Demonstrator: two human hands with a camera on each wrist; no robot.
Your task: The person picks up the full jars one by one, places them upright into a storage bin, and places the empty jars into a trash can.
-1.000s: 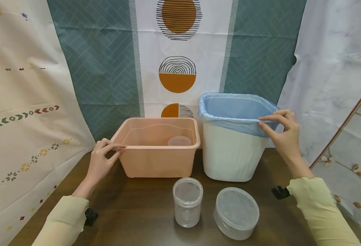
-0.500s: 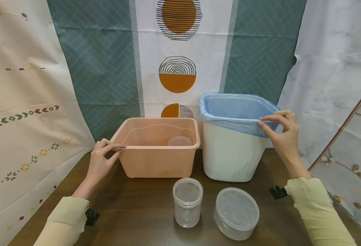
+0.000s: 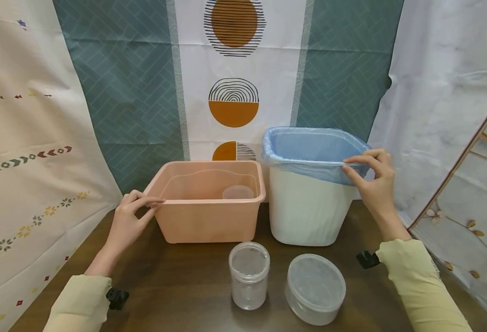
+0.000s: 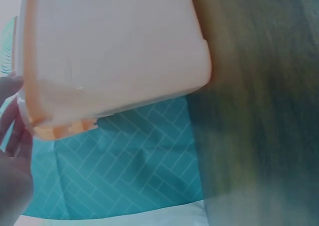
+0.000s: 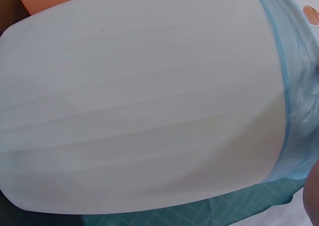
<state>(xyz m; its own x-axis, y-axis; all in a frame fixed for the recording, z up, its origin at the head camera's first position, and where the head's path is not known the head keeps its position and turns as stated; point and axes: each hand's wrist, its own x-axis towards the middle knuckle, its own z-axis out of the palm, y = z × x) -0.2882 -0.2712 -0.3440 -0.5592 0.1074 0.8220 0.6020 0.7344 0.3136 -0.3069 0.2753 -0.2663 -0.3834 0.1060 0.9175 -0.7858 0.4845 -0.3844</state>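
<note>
With thumb and fingers my left hand (image 3: 128,219) pinches the front left rim of a peach plastic basin (image 3: 212,221). The left wrist view shows that hand's fingers at the basin's rim (image 4: 27,61). A clear round lid-like piece (image 3: 238,192) shows inside the basin. To the right, a white bin (image 3: 305,210) stands upright, lined with a blue plastic bag (image 3: 310,143) folded over its rim. My right hand (image 3: 377,184) pinches the bin's front right rim through the bag. In the right wrist view the bin's side fills most of the picture, the hand mostly cut off.
On the dark wooden table (image 3: 177,286) in front stand a tall clear jar (image 3: 249,281) and a wide, low clear tub (image 3: 315,290), both topped with lids. Patterned cloth (image 3: 135,92) hangs behind, and more cloth stands at both sides.
The whole head view has shifted slightly, so everything appears a little farther left. Both hands stay at the same rims, and the containers keep their places relative to each other.
</note>
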